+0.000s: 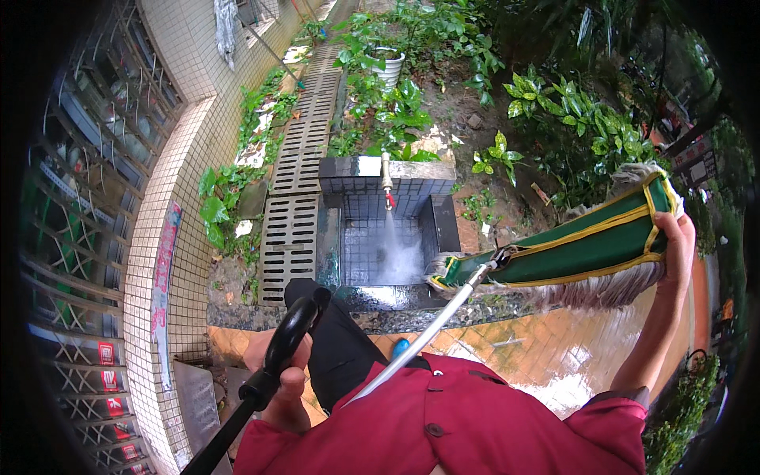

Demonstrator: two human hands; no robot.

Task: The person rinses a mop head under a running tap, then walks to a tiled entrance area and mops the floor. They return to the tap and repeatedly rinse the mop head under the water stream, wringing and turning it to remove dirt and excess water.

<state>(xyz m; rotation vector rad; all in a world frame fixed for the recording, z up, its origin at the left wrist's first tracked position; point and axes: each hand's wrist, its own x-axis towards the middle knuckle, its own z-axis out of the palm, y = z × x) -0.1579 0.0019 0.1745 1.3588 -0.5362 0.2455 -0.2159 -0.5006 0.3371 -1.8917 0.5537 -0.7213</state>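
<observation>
My left hand (285,374) is shut around a black hooked handle (285,338). Its black shaft runs down to the lower left, like an umbrella's; the far end is out of view. At the right, my right hand (677,243) grips the outer end of a wide flat mop head (582,243) with green backing, yellow trim and grey fringe. A metal mop pole (421,341) joins the backing by a swivel and slopes down to my red shirt, where its lower end is hidden. The mop's near end hangs at the right rim of a tiled basin (442,222).
Water sprays from a tap (388,184) with a red handle into the basin. A slotted drain cover (291,237) runs along its left side, before a tiled wall (196,148). Leafy plants and a white pot (389,70) stand behind. Wet orange paving (552,356) lies at right.
</observation>
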